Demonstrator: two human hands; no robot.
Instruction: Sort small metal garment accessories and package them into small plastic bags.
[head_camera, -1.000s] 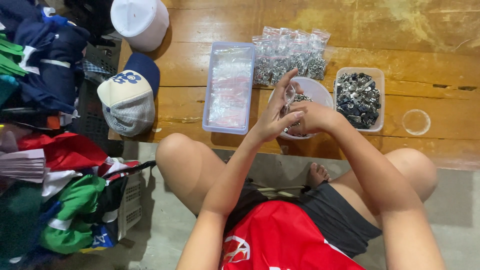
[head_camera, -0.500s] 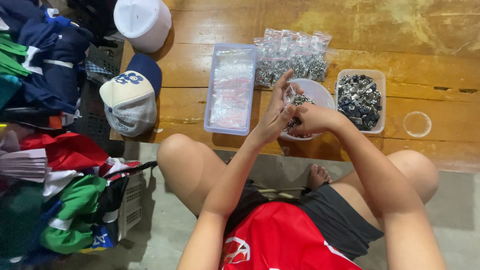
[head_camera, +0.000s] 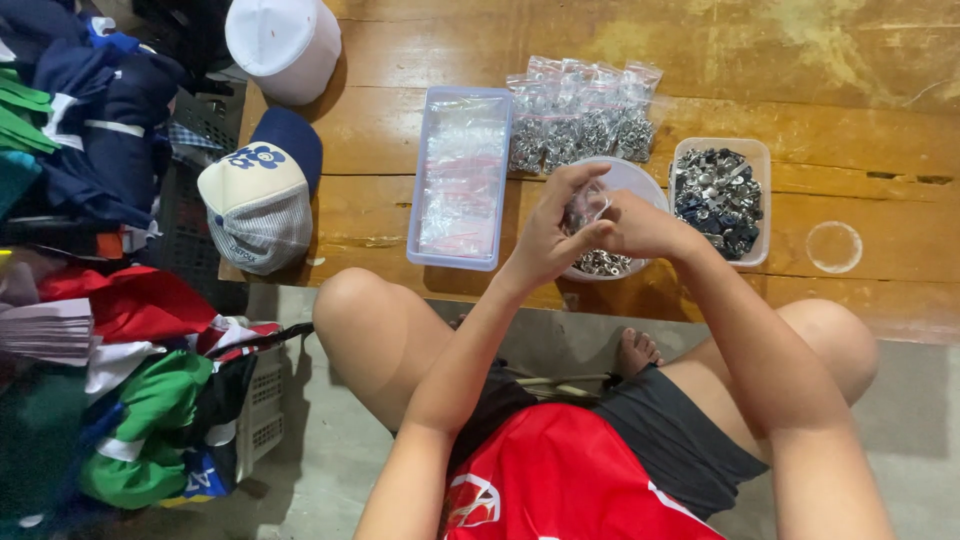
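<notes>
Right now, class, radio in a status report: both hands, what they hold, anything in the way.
Left hand and right hand pinch small clear plastic bag. Round white bowl of metal fasteners directly beneath. Nothing obstructing.

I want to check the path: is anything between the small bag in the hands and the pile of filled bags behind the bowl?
Nothing visible blocks it. Both hands hold the small clear bag above the round bowl; the filled bags lie just beyond.

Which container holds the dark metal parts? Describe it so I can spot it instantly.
Start at the wooden platform and find the person's hands over the round white bowl. Just right of that bowl sits the clear rectangular tub. Unlike the long clear tray on the left holding flat plastic bags, it is heaped with dark and silver metal pieces.
</notes>
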